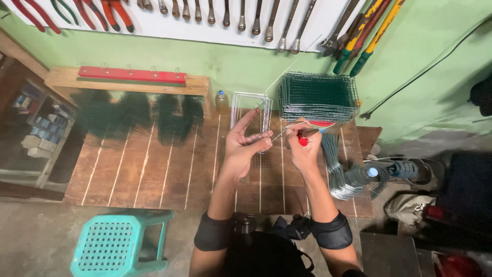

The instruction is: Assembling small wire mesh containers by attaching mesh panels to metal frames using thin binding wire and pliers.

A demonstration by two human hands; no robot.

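Single head-worn view, looking steeply down over the person's forearms onto the bench. Faces the green wall with its tool rack; floor and stool near the bottom edge.

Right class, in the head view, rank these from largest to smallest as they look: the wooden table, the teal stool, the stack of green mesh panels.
1. wooden table
2. teal stool, though it sits nearer the camera
3. stack of green mesh panels, close to the stool
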